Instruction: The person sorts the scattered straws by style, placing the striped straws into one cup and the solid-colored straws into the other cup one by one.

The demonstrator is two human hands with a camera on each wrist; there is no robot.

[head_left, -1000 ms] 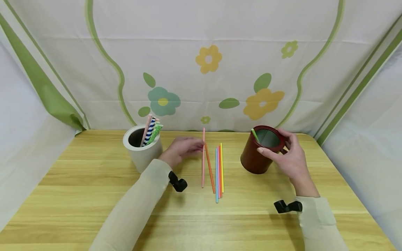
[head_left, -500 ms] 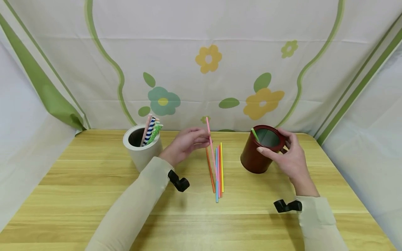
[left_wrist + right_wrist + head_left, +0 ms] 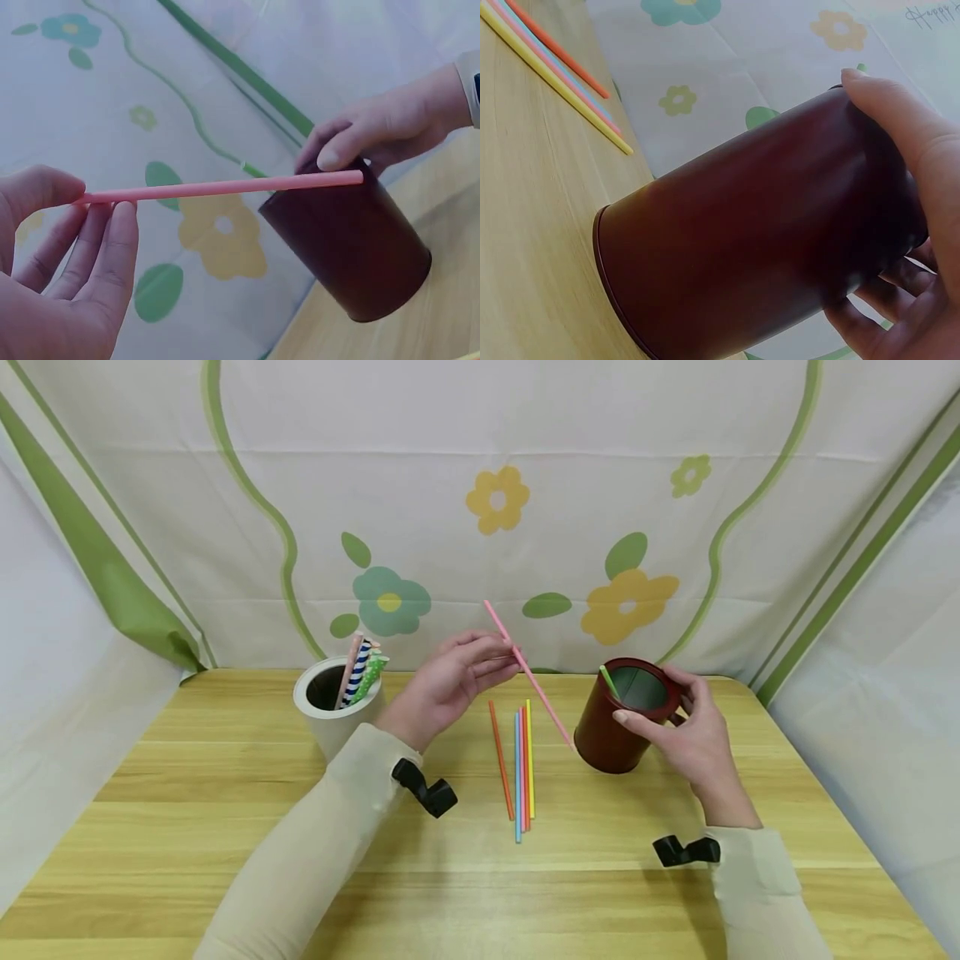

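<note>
My left hand (image 3: 450, 681) pinches a pink straw (image 3: 542, 696) near its upper end, between thumb and fingertips. The straw is held in the air, slanting down to the right, its lower end in front of the dark red cup (image 3: 611, 739) in the head view. My right hand (image 3: 693, 743) holds that cup at its rim, thumb on the near side and fingers at the far right. The cup stands on the table, with a green straw (image 3: 610, 682) leaning inside it. In the left wrist view, the pink straw (image 3: 240, 185) passes across the cup (image 3: 360, 247).
On the wooden table (image 3: 480, 902) lie an orange straw (image 3: 501, 760) and a close row of blue, pink, red and yellow straws (image 3: 525, 768). At the left stands a white cup (image 3: 345, 727) with several patterned paper straws (image 3: 360, 672). A flowered cloth (image 3: 420, 510) hangs behind.
My left hand has lifted the pink straw off the table and moved it right and up, its lower end swinging right toward the dark red cup. The right hand and cup have stayed put.
</note>
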